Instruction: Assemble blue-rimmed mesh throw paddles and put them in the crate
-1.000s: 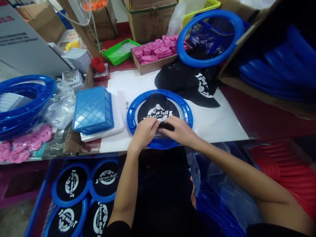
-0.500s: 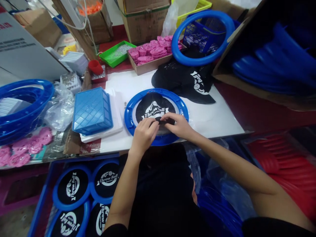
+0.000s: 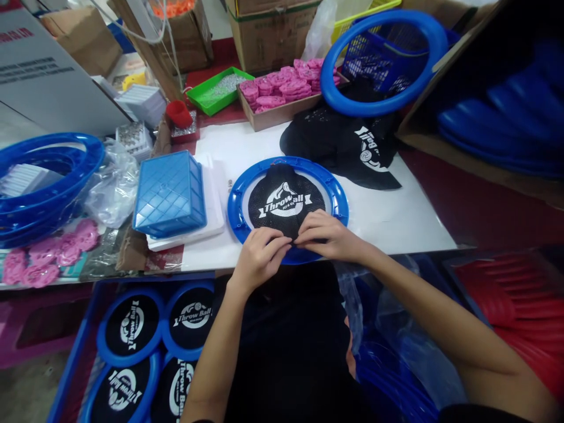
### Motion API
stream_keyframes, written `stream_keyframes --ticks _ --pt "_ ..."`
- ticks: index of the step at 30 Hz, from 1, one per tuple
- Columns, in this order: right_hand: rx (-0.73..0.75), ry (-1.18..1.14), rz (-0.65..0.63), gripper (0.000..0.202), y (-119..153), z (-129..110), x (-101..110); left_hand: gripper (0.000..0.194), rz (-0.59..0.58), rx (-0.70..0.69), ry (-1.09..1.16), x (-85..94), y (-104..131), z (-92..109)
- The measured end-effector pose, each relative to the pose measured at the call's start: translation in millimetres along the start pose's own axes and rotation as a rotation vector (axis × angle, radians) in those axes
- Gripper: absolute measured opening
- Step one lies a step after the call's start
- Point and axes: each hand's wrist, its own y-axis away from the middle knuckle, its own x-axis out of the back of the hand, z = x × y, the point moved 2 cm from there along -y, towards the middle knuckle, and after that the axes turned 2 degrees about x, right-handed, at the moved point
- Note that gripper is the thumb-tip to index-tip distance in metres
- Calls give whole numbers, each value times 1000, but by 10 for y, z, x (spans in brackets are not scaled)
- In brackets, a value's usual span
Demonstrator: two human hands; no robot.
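Observation:
A blue plastic ring (image 3: 340,202) lies flat on the white sheet, with a black mesh fabric disc (image 3: 286,197) printed "Throw Ball" inside it. The fabric's far edge reaches the ring's far rim; its sides lie slack, short of the ring. At the near edge, my left hand (image 3: 263,254) pinches the fabric from the left, fingertips over the near rim. My right hand (image 3: 328,236) pinches the same edge from the right, thumb and fingers together. Both sets of fingertips nearly meet. More printed black fabric pieces (image 3: 348,147) lie beyond the ring on the right.
A blue basket (image 3: 170,194) stands left of the ring. Behind are a green tray (image 3: 218,91) and a carton of pink pieces (image 3: 282,88). A loose blue ring (image 3: 328,88) leans at the back right. Finished-looking discs (image 3: 130,326) fill a crate below left.
Both hands have drawn the fabric's near edge toward me, down to the ring's near rim. The fabric now lies flatter and more of its print shows. The camera view has shifted slightly.

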Motion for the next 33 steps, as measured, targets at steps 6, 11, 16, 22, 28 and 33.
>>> stream_keyframes --ticks 6,11,16,22,28,33 --pt "36 -48 5 8 -3 -31 20 14 -35 -47 -37 5 10 10" --pt "38 -38 -48 11 12 -28 33 20 -8 -99 -9 16 17 -11" --pt "25 -21 -88 15 34 -18 37 19 -5 -106 19 29 9 -22" --pt "34 -6 -92 15 25 -31 46 17 -33 -81 47 44 11 -44" --pt "18 -2 -96 16 22 -25 38 15 -78 -45 26 44 -17 -43" --pt "5 -6 -97 15 27 -34 45 15 -114 -49 13 54 -48 -12"
